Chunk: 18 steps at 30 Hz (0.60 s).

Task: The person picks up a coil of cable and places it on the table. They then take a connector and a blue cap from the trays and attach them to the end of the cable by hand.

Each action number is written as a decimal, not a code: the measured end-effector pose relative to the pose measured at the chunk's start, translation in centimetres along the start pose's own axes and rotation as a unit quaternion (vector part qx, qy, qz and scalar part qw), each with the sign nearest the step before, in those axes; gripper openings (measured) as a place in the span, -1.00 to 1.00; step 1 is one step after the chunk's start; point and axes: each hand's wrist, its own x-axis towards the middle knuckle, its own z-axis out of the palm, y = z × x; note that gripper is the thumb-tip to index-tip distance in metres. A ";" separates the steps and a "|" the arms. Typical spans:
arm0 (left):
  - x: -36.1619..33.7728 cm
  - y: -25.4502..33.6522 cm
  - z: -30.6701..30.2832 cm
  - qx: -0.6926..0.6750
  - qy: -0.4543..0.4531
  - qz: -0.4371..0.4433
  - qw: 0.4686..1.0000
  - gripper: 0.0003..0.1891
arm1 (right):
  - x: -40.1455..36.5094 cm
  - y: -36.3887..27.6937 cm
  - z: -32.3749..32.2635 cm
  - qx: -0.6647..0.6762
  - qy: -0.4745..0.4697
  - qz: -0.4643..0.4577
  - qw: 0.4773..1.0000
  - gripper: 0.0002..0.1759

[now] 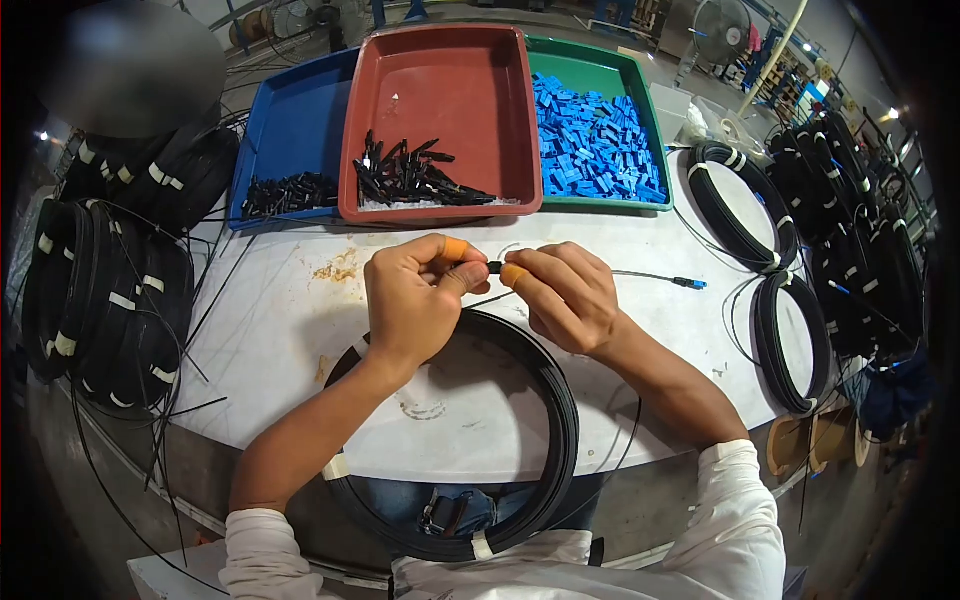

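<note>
My left hand (415, 295) and my right hand (568, 298) meet over the table, both with fingers pinched on a small black connector part (494, 268). Orange tape wraps a finger of each. The fingertips cover most of the part, so its exact shape is hidden. Below them a black cable coil (566, 400), bound with white tape, lies partly on the table and overhangs its front edge toward my lap. Right of my right hand, a thin cable (640, 273) ends in a connector with a blue tip (690, 284).
Along the back stand a blue tray (290, 110) with small black parts, a red tray (440, 90) with black connector pieces, and a green tray (590, 60) of blue clips. Cable coils are stacked left (100, 290) and right (745, 205). Loose cable ends stick out at left.
</note>
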 end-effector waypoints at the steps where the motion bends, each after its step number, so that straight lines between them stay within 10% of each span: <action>1: 0.0 -0.5 0.3 0.019 0.016 0.013 1.000 -0.93 | 0.1 -0.3 0.1 0.003 -0.007 0.029 1.000 -0.61; 6: 0.3 -1.3 0.1 0.157 0.076 0.237 0.956 -0.86 | 2.3 -2.0 -0.6 0.145 -0.021 0.348 0.926 -0.80; 8: 0.3 -0.9 -0.8 0.244 0.023 0.411 0.878 -0.91 | 2.9 -1.0 -1.5 0.399 -0.125 0.587 0.693 -0.87; 10: 0.5 -0.6 -1.0 0.252 0.021 0.417 0.873 -0.90 | 2.3 -1.2 -1.2 0.385 -0.125 0.567 0.717 -0.84; 13: 0.6 0.0 -0.8 0.007 0.022 0.084 0.996 -0.98 | 2.6 -2.2 -0.7 0.204 -0.019 0.391 0.897 -0.76; 18: 1.0 -1.0 -0.5 -0.198 -0.009 -0.146 0.969 -0.95 | 1.0 -0.9 0.0 0.029 -0.006 0.126 0.992 -0.61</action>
